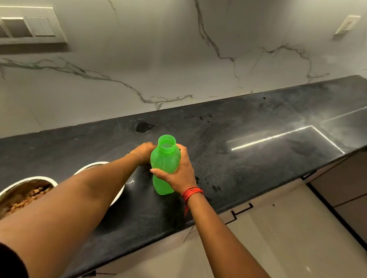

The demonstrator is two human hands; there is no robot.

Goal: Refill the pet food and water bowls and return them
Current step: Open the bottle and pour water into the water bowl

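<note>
A pale marble-veined wall fills the upper half of the frame, and below it a dark stone bench (253,143) runs from lower left to upper right, damp-looking in patches.

I have a green plastic bottle (164,165) standing upright at centre frame, its cap off and its mouth open toward me. My right hand (177,170) is wrapped around its body, thumb across the front. My left hand (142,153) sits just behind the bottle on its far left side, curled; I cannot tell whether it holds anything, as the bottle hides its fingers.

At lower left, a steel bowl (13,195) holds brown kibble, so I judge the food done. A second steel bowl (90,167) lies mostly hidden under my left forearm; I can't see whether it has water.

The bottle looks thin-walled and translucent, so I'd expect it to flex if squeezed and, uncapped, to slosh out if tipped carelessly. I'd keep hold at the waist, firm but not crushing. The bowls look rigid and smooth; I'd lift them by the rim, level.
</note>
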